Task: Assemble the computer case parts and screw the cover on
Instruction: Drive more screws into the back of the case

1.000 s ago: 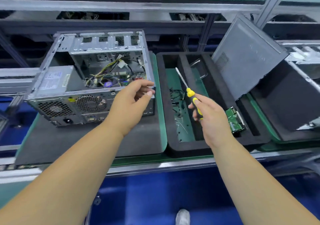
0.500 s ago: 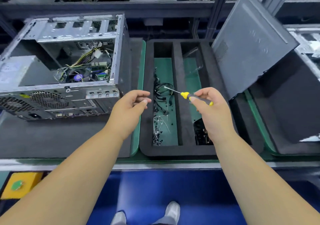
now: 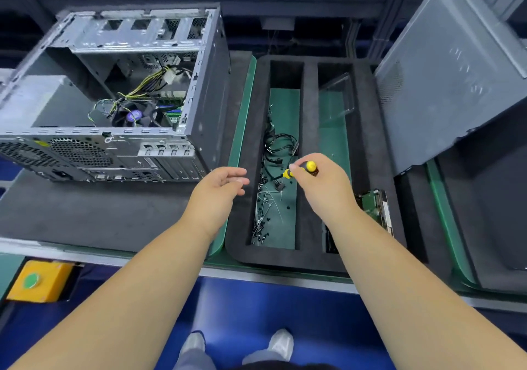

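**Case assembly station: hands and parts**

While the right hand (image 3: pixel 322 187) grips a yellow-handled screwdriver (image 3: pixel 302 170) over the foam tray (image 3: pixel 309 155), the left hand (image 3: pixel 219 190) hovers loosely open, holding nothing. Screws (image 3: pixel 263 218) and cables (image 3: pixel 278 147): tray's left slot. Open computer case (image 3: pixel 114 98): far left on desk. Cover panel (image 3: pixel 450 78): tilted, far right.

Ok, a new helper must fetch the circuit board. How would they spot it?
Start at the black foam tray right of the open computer case. Its right compartment holds the board at the near end, just beyond the right hand. It is the only green, flat part there.
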The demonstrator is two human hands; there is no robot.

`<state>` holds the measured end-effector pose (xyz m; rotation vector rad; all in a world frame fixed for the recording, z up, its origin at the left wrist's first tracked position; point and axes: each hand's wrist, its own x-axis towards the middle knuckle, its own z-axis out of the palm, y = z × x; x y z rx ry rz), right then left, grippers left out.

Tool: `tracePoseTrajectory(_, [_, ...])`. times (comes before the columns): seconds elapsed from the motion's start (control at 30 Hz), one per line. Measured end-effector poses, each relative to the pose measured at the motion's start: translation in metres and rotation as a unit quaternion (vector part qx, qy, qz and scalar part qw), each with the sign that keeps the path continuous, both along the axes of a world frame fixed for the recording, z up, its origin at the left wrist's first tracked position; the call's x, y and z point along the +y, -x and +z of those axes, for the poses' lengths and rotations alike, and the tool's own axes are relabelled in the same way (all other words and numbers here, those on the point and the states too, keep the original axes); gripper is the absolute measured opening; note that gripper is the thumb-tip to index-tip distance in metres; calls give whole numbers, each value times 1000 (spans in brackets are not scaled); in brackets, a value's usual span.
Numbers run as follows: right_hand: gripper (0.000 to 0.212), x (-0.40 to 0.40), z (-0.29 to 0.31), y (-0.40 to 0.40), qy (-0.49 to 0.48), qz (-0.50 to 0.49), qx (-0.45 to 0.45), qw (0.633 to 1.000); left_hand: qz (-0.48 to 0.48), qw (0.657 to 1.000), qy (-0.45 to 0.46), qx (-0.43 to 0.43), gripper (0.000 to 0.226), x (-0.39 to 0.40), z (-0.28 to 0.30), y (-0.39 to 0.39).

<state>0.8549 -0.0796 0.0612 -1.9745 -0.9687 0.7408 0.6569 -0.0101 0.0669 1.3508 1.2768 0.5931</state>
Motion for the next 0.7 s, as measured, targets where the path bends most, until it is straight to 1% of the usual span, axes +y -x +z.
tracePoseTrajectory(0.17, [13,27,-14,4,50,53,-66,995,27,999,28,3,22,5,-6,-3])
tracePoseTrajectory(0.37, [16,46,-24,6,69,83,-91,990,26,999,42,5,21,12,-8,-9])
tracePoseTrajectory(0.7, [20,55,-25,6,112,95,-122,982,19,998,52,10,22,18,-9,-16])
